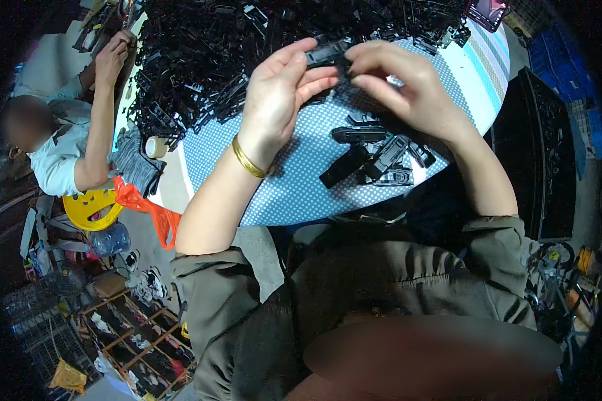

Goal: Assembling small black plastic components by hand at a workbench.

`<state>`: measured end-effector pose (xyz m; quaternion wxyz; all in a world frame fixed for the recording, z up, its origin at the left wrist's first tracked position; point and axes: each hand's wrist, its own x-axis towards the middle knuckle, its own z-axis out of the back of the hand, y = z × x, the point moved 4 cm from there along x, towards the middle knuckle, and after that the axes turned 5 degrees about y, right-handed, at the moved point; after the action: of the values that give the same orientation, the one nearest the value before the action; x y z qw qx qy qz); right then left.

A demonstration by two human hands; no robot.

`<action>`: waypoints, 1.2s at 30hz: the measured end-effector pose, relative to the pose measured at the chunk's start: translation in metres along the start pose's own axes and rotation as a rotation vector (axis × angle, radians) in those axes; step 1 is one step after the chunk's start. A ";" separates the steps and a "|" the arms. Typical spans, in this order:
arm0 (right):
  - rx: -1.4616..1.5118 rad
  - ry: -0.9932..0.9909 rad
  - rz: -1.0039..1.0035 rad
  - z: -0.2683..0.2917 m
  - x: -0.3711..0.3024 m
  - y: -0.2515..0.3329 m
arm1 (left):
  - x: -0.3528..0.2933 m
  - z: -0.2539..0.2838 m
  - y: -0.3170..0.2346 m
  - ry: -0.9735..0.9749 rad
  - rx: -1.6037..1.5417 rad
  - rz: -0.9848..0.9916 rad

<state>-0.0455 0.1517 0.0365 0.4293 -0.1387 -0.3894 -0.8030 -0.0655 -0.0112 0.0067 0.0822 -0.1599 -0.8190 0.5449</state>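
Observation:
My left hand (274, 93), with a gold bangle at its wrist, holds a slim black plastic part (328, 52) between thumb and fingers, above the table. At the right end of that part, my right hand (408, 87) has its fingers curled in and its thumb beneath. Something dark lies between these fingertips, too dim to make out. Below my hands, a small group of black plastic parts (388, 157) rests on the blue dotted tablecloth (281, 180). Beyond my hands spreads a big heap of similar black parts (194, 60).
A phone (488, 12) lies at the far right table edge. On the left, a co-worker (67, 140) reaches toward the heap. Near that person are a roll of tape (156, 147), a grey cloth (137, 160), an orange-red bag (147, 207) and a yellow stool (87, 210).

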 end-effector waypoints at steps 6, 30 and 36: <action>0.353 -0.208 -0.183 0.004 -0.007 -0.007 | -0.008 -0.016 0.005 0.171 0.003 0.081; 0.500 0.029 -0.525 0.002 -0.014 -0.014 | -0.012 -0.022 -0.002 0.243 0.268 -0.095; 0.492 0.113 -0.668 0.008 -0.022 -0.026 | -0.004 -0.024 -0.006 0.329 0.401 -0.047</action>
<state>-0.0543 0.1786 0.0161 0.1862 0.1460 -0.5690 -0.7876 -0.0551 0.0063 0.0217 0.2568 -0.2079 -0.6739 0.6608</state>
